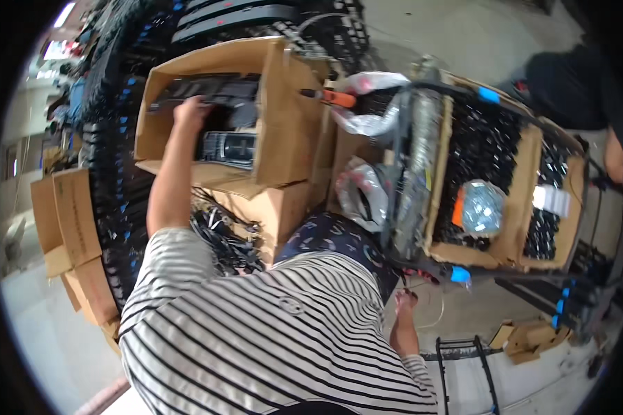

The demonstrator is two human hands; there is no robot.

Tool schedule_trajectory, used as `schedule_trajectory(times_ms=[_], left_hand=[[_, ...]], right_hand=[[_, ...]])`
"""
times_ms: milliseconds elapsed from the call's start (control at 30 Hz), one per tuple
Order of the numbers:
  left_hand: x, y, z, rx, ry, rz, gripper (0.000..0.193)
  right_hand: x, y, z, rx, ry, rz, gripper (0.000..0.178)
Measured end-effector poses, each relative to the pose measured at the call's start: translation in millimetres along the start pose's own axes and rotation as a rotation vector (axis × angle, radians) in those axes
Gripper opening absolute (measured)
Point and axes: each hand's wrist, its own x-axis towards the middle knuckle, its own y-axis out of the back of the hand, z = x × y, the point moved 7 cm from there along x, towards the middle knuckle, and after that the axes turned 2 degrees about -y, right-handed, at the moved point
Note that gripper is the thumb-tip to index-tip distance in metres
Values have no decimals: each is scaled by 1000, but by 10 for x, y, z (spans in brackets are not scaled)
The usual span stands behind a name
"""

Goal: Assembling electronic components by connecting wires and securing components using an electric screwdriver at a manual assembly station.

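Observation:
My left hand reaches into an open cardboard box, its fingers closed at the edge of a black plastic part. Below that part, a black framed piece with a glossy panel lies in the same box. Low on the right side, my right hand hangs beside my leg with curled fingers. Close above it is a red and black item, too small to name. Whatever the right hand holds, if anything, does not show clearly.
A cart with cardboard trays carries many small black parts and a clear bag. An orange-and-black power tool sits between box and cart. Dark cables bunch below the box. Racks of black parts stand at left; another person is at far right.

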Motion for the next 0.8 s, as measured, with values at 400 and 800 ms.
schedule_trajectory(times_ms=[400,800], left_hand=[[-4241,-2070,933,824,-872,-549,42],[-5188,-4425,-872,1610,-1243,-503,16]], right_hand=[[2350,-140,-98,785,8,-518,57],[995,861,-929,-76,430,-176,43]])
